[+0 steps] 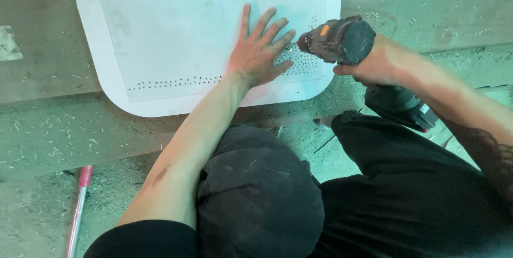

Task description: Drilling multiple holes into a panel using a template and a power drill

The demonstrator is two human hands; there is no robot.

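From the head camera, the left hand (256, 49) lies flat with fingers spread, pressing on a white panel (160, 98) with rounded corners. Just beside its fingertips, the right hand (374, 65) is closed around the handle of a dark drill (336, 39), whose tip touches the panel. A row of small holes (176, 83) runs away from the left wrist. Metal shavings (59, 140) cover the floor below the left arm, near a pink rod (79, 204).

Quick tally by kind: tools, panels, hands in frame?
Cordless drill: 1
White rounded panel: 1
Clear drilled sheet on it: 1
Pink-handled rod on the floor: 1
Hands: 2, left hand and right hand
Total: 6
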